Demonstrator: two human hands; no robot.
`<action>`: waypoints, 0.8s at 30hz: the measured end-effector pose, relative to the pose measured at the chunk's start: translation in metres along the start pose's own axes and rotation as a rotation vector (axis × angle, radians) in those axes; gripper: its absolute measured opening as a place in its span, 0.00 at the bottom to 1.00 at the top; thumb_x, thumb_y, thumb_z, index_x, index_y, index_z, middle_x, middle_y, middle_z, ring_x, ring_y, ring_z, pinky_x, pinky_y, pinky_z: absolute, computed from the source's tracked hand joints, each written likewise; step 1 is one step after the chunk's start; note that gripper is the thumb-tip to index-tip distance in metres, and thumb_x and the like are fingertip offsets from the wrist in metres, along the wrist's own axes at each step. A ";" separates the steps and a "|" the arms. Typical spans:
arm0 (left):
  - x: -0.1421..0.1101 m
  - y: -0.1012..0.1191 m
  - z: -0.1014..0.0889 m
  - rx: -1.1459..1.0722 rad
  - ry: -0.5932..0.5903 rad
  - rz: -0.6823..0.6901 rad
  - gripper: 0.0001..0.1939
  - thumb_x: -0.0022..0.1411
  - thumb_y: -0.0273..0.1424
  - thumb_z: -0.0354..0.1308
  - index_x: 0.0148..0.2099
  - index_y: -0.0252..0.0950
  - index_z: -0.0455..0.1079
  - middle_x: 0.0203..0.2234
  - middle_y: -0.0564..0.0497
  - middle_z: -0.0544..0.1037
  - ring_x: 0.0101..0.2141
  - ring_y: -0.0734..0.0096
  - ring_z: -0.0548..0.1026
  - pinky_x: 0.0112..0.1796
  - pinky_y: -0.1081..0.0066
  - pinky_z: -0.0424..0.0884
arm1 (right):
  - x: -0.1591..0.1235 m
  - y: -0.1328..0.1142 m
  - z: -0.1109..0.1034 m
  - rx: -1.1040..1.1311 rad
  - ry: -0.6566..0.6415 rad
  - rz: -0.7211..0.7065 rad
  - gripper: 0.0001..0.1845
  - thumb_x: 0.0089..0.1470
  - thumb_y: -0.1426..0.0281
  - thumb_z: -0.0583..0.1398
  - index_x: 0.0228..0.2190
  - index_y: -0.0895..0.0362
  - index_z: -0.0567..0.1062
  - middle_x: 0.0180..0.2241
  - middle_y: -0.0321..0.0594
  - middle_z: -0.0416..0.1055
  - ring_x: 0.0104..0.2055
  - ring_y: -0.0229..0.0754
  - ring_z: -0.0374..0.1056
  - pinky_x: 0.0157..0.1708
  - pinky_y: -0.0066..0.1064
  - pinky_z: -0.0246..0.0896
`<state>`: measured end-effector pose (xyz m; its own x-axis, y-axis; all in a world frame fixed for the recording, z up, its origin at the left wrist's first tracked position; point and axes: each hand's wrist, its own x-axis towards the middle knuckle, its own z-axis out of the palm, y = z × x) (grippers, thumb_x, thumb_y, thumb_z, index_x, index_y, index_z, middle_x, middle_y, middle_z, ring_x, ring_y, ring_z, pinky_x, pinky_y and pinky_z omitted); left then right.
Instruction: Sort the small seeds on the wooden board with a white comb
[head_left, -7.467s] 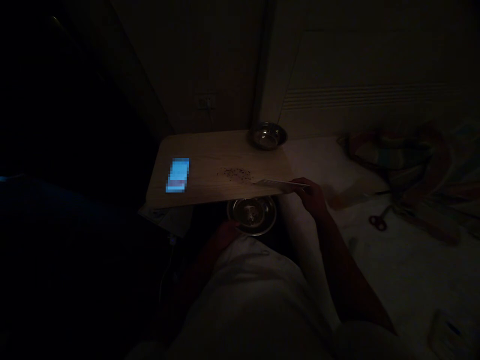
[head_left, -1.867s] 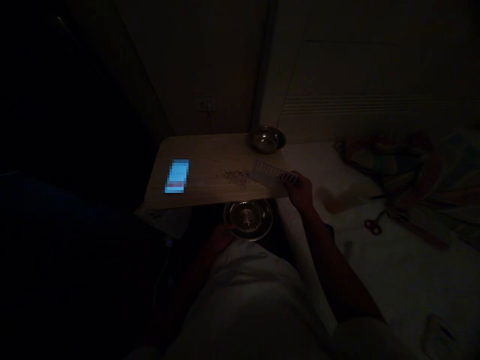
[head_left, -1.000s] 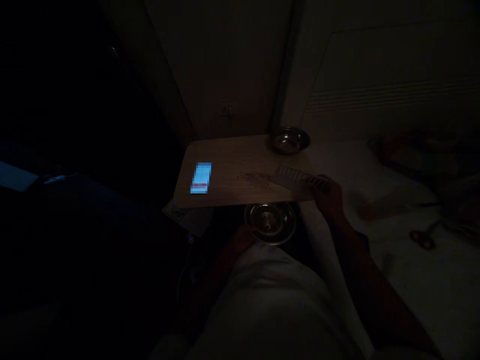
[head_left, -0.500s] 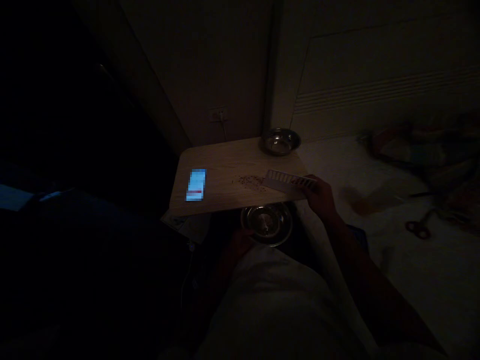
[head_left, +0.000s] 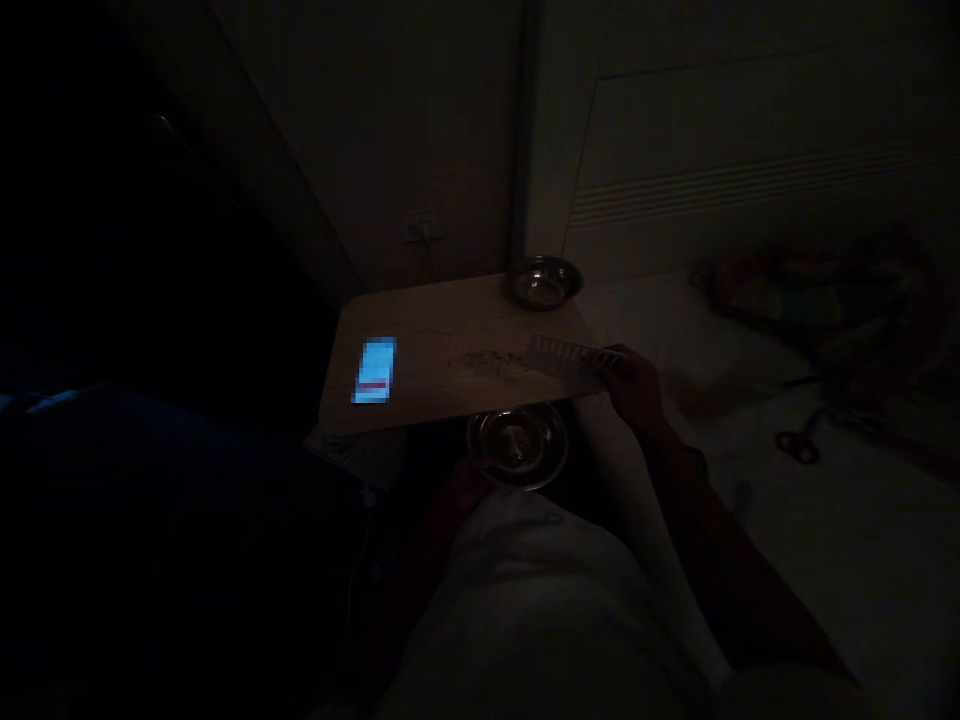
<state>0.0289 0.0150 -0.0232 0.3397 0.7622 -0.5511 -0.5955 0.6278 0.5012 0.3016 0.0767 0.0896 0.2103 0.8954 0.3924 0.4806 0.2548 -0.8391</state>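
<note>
Phone screen (head_left: 374, 370): bright blue, little squares all over, thin red band near bottom. Tabletop (head_left: 427, 315): light brown, faint wood lines. Specks (head_left: 491, 362): dark dots, scattered pattern. Slotted strip (head_left: 555, 352): pale, row of stripes like ladder. Top bowl (head_left: 544, 283) and bottom bowl (head_left: 553, 445): shiny silver, white glints, rings inside bottom one. Scissors handles (head_left: 796, 447): red. Shirt (head_left: 555, 600): plain whitish gray. Sheet (head_left: 862, 530): gray-white (dim light makes it murky). Wall panel (head_left: 750, 180): dull, long straight lines. Cloth heap (head_left: 810, 285): reddish, greenish patches, blurry.
</note>
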 end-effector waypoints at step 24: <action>-0.006 0.004 0.007 0.042 0.024 0.029 0.12 0.40 0.19 0.61 0.32 0.34 0.72 0.29 0.47 0.79 0.41 0.55 0.75 0.47 0.59 0.65 | -0.017 -0.008 -0.020 -0.063 -0.010 0.037 0.08 0.49 0.65 0.60 0.31 0.57 0.74 0.28 0.38 0.73 0.30 0.40 0.68 0.31 0.30 0.61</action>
<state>0.0298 0.0143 -0.0136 0.3048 0.7765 -0.5515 -0.5733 0.6119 0.5449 0.3115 0.0519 0.0973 0.2203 0.9075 0.3575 0.5251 0.1985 -0.8276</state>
